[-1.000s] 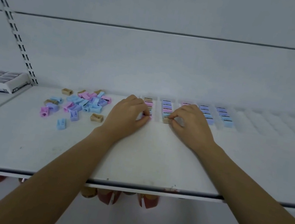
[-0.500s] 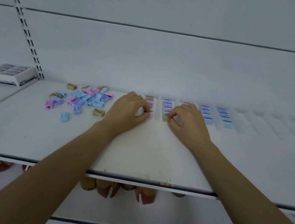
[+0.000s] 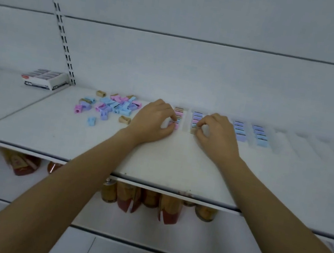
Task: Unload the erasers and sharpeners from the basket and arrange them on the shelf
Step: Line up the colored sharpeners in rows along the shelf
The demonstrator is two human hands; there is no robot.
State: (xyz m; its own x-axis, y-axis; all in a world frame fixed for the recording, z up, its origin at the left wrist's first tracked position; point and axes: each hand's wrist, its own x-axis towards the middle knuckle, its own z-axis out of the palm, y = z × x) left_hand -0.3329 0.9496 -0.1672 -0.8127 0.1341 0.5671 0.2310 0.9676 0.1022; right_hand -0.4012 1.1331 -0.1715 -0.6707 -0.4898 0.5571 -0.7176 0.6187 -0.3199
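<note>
A pink sharpener is pinched by the curled fingers of the left hand, and a tan sharpener by those of the right hand. Each sharpener is at the near end of a row on the shelf. Loose sharpeners lie left of the left fingers.

The person is showing two bare forearms, the left forearm and the right forearm, each uncovered from the view's lower edge up to the wrist. The left hand and the right hand are showing bare too, with slim fingers whose nails are too small to make out.
</note>
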